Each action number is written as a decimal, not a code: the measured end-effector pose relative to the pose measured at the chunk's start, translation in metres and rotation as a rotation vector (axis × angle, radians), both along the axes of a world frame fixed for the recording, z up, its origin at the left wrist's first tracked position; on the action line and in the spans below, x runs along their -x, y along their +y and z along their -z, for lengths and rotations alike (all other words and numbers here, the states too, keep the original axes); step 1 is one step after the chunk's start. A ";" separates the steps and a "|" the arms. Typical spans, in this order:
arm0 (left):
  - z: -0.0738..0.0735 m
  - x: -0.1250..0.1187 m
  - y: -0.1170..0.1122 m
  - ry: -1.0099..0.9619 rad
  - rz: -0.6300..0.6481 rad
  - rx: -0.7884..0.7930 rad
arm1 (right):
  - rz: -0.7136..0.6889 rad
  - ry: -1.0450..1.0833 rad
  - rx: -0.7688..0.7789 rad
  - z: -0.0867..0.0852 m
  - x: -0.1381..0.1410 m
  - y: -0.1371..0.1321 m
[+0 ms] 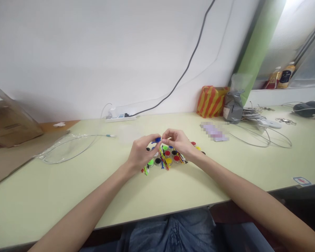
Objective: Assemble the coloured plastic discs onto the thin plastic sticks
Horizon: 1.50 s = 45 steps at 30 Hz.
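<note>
Blue plastic piece (157,139) | left hand (141,153), right hand (177,141) pinching it | coloured-lid jars (168,158) below

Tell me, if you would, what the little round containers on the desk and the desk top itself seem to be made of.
The little round containers look like clear plastic: their walls are glossy and see-through, and their coloured caps look like opaque plastic. The desk top looks like pale green laminate, smooth with a soft sheen; what lies beneath that surface does not show.
</note>
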State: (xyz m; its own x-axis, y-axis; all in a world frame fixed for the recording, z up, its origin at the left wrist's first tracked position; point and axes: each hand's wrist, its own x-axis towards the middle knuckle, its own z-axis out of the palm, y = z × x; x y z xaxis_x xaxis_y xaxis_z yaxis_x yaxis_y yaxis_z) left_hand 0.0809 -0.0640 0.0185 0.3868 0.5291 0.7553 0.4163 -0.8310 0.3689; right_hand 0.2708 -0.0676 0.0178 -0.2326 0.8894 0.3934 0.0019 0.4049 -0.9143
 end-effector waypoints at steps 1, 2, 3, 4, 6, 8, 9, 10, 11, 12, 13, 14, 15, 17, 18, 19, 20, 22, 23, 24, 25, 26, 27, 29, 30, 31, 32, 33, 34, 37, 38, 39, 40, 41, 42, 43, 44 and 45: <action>0.000 0.001 0.001 0.031 -0.004 -0.054 | 0.005 -0.006 -0.015 0.000 0.000 0.000; 0.000 0.002 0.001 0.055 -0.012 -0.093 | 0.011 -0.011 -0.030 -0.001 0.001 -0.001; 0.000 0.002 0.002 0.070 -0.021 -0.121 | 0.020 -0.017 -0.041 -0.002 0.001 -0.001; -0.001 0.003 0.002 0.081 -0.028 -0.138 | 0.030 -0.025 -0.050 -0.003 0.001 -0.002; -0.002 0.003 0.003 0.089 -0.033 -0.160 | 0.043 -0.039 -0.064 -0.005 0.001 -0.003; -0.003 0.003 0.003 0.089 -0.030 -0.167 | 0.045 -0.046 -0.072 -0.005 0.001 -0.003; -0.003 0.003 0.003 0.086 -0.027 -0.166 | 0.044 -0.048 -0.076 -0.005 0.001 -0.003; -0.002 0.004 0.004 0.083 -0.025 -0.163 | 0.044 -0.051 -0.082 -0.004 0.000 -0.002; -0.001 0.004 0.005 0.076 -0.025 -0.159 | 0.044 -0.055 -0.089 -0.004 0.000 -0.002; 0.001 0.004 0.006 0.068 -0.025 -0.154 | 0.045 -0.061 -0.099 -0.003 0.000 -0.001; 0.003 0.004 0.007 0.059 -0.027 -0.146 | 0.045 -0.069 -0.108 -0.001 0.000 0.000; 0.004 0.005 0.009 0.052 -0.029 -0.136 | 0.044 -0.079 -0.114 0.000 0.000 0.001; 0.005 0.006 0.010 0.050 -0.032 -0.128 | 0.043 -0.092 -0.117 0.000 0.000 0.001; 0.005 0.008 0.014 0.070 -0.041 -0.140 | 0.055 -0.122 -0.122 0.002 -0.001 0.004; 0.003 0.010 0.015 0.090 -0.046 -0.164 | 0.077 -0.132 -0.130 0.003 -0.002 0.006; 0.000 0.012 0.017 0.107 -0.057 -0.197 | 0.114 -0.139 -0.144 0.004 -0.004 0.008; -0.003 0.014 0.018 0.119 -0.071 -0.230 | 0.166 -0.143 -0.163 0.005 -0.007 0.012; -0.010 0.019 0.021 0.103 -0.129 -0.288 | 0.308 -0.161 -0.199 0.008 -0.015 0.023; -0.012 0.021 0.023 0.101 -0.166 -0.315 | 0.379 -0.187 -0.205 0.010 -0.020 0.030; -0.014 0.023 0.025 0.121 -0.199 -0.345 | 0.442 -0.228 -0.200 0.013 -0.026 0.037; -0.014 0.024 0.027 0.162 -0.226 -0.373 | 0.482 -0.283 -0.183 0.017 -0.032 0.045; -0.014 0.025 0.029 0.213 -0.244 -0.397 | 0.499 -0.340 -0.160 0.021 -0.037 0.053; -0.013 0.025 0.030 0.263 -0.256 -0.414 | 0.507 -0.388 -0.136 0.024 -0.043 0.060; -0.011 0.024 0.031 0.332 -0.268 -0.426 | 0.513 -0.489 -0.092 0.031 -0.052 0.073; -0.010 0.024 0.031 0.345 -0.273 -0.426 | 0.513 -0.539 -0.073 0.034 -0.056 0.078; -0.009 0.023 0.031 0.351 -0.278 -0.423 | 0.512 -0.584 -0.057 0.036 -0.059 0.081; -0.008 0.022 0.030 0.354 -0.284 -0.418 | 0.508 -0.623 -0.045 0.037 -0.061 0.084; -0.008 0.021 0.029 0.359 -0.290 -0.411 | 0.502 -0.652 -0.036 0.039 -0.063 0.085; -0.007 0.021 0.028 0.367 -0.294 -0.400 | 0.497 -0.673 -0.031 0.039 -0.065 0.086; -0.007 0.020 0.028 0.412 -0.302 -0.357 | 0.492 -0.734 -0.034 0.038 -0.064 0.087; -0.007 0.020 0.029 0.440 -0.304 -0.349 | 0.493 -0.757 -0.041 0.037 -0.063 0.088; -0.008 0.022 0.030 0.474 -0.310 -0.347 | 0.497 -0.773 -0.048 0.035 -0.061 0.088; -0.010 0.024 0.032 0.510 -0.324 -0.351 | 0.502 -0.797 -0.063 0.033 -0.060 0.087; -0.013 0.028 0.033 0.543 -0.345 -0.359 | 0.509 -0.835 -0.087 0.030 -0.058 0.087; -0.016 0.032 0.035 0.568 -0.378 -0.367 | 0.516 -0.888 -0.122 0.026 -0.057 0.085; -0.020 0.036 0.037 0.581 -0.421 -0.369 | 0.519 -0.950 -0.165 0.022 -0.057 0.082; -0.023 0.041 0.039 0.592 -0.461 -0.364 | 0.520 -1.015 -0.214 0.018 -0.056 0.079; -0.025 0.045 0.041 0.608 -0.491 -0.342 | 0.522 -1.071 -0.261 0.014 -0.056 0.074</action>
State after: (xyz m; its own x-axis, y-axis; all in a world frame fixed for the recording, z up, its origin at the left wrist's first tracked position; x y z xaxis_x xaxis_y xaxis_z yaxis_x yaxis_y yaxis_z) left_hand 0.0358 -0.0231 0.0439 0.5628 0.5237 0.6395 0.8032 -0.5293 -0.2733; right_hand 0.3268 0.0066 0.0038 -0.1867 0.8962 0.4025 0.9226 0.3007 -0.2415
